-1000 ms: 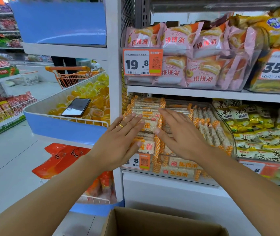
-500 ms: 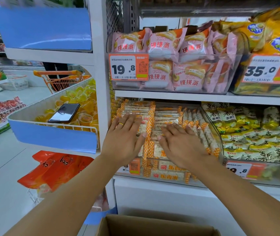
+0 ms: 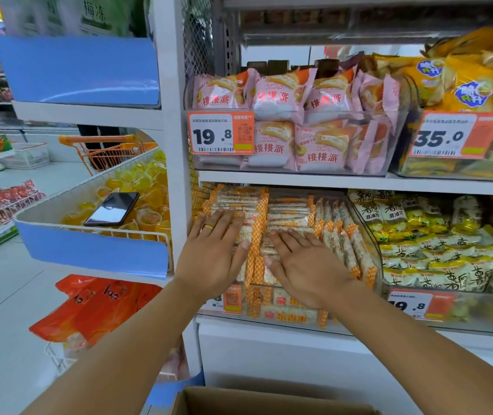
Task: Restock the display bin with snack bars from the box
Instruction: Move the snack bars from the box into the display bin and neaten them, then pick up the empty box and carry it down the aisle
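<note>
Pressing flat on the snack bars (image 3: 287, 215), both hands lie with fingers straight and spread, pinching nothing. The left hand (image 3: 214, 256), a gold ring (image 3: 208, 226) on one finger, covers the stack at nine o'clock in the clear display bin (image 3: 366, 250); the right hand (image 3: 305, 271) rests just beside it, towards three o'clock. The bars fill the bin on the lower shelf. The cardboard box (image 3: 269, 402) sits at six o'clock, below the arms.

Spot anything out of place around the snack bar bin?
Yes: a black phone lies screen-up on the yellow jelly cups in the wire basket left of the shelf, among stock. The snack bars under both flat hands look orderly.
</note>
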